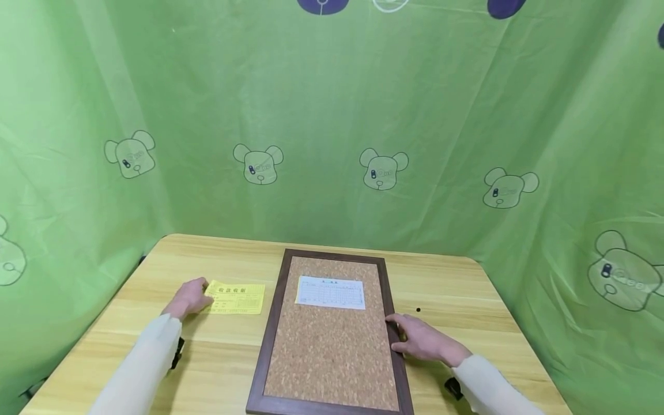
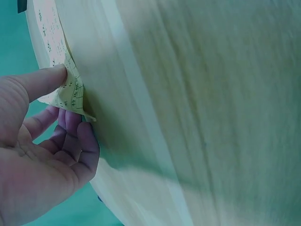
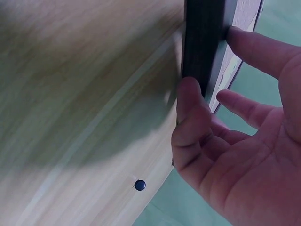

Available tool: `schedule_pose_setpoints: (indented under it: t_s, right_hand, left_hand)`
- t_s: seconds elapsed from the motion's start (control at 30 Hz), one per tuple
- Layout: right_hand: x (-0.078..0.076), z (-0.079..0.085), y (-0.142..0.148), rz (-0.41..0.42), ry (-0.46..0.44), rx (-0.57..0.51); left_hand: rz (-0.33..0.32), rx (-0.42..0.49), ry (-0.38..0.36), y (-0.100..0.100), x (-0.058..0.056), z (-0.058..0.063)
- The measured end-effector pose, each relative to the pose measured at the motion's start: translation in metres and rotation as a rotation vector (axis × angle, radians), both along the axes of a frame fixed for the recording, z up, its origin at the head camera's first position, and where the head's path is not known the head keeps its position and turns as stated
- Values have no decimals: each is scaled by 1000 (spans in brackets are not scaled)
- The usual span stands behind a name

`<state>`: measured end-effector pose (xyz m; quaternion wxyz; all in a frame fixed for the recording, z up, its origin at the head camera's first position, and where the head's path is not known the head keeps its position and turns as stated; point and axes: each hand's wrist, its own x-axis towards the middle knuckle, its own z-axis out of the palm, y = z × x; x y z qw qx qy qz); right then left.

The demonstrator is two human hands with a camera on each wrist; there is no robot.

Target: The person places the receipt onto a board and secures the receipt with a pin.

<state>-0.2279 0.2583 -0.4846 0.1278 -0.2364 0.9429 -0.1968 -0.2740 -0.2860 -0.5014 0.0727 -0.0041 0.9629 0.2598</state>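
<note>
On the table lies a cork board (image 1: 332, 357) in a dark brown frame. A white printed slip (image 1: 331, 293) rests on its upper part, with a thin yellow strip showing at the slip's left side. My left hand (image 1: 190, 297) pinches the left end of a yellow receipt slip (image 1: 237, 297); in the left wrist view the thumb presses on top of the curling paper (image 2: 70, 92) and fingers are beneath. My right hand (image 1: 422, 337) grips the board's right frame edge (image 3: 204, 42), thumb over the frame and curled fingers against its outer side.
A small round black object (image 1: 418, 309) lies on the wooden table (image 1: 456, 288), right of the board; it also shows in the right wrist view (image 3: 140, 185). Green curtains (image 1: 321, 207) printed with bear heads surround the table at the back and sides.
</note>
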Motion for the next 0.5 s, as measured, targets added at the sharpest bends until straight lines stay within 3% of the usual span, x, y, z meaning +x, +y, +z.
schedule_pose_setpoints:
  t_s: [0.5]
  right_hand:
    - [-1, 0, 1, 21, 14, 0]
  left_hand:
    - [81, 108, 27, 4, 2, -2]
